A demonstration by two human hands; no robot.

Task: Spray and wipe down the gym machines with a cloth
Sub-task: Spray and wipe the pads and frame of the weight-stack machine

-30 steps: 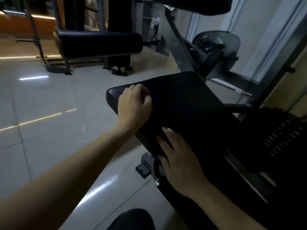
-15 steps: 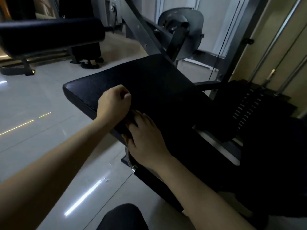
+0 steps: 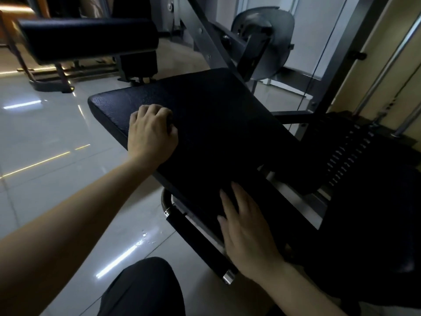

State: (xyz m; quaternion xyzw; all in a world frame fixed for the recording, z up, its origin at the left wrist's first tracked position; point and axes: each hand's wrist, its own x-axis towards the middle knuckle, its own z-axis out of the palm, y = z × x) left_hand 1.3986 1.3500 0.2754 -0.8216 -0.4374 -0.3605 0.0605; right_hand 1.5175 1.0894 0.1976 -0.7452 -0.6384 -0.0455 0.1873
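Seat pad (image 3: 205, 124) under fisted left grip (image 3: 150, 131), flat open right grip (image 3: 248, 233) nr handle (image 3: 196, 242); roller pad (image 3: 88, 39) behind.

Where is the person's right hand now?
In the head view, the right hand lies flat on the near edge of the black seat pad, beside the side handle.

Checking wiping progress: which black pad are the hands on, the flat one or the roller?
The flat seat pad: left hand fisted, right hand flat. The roller pad sits untouched beyond.
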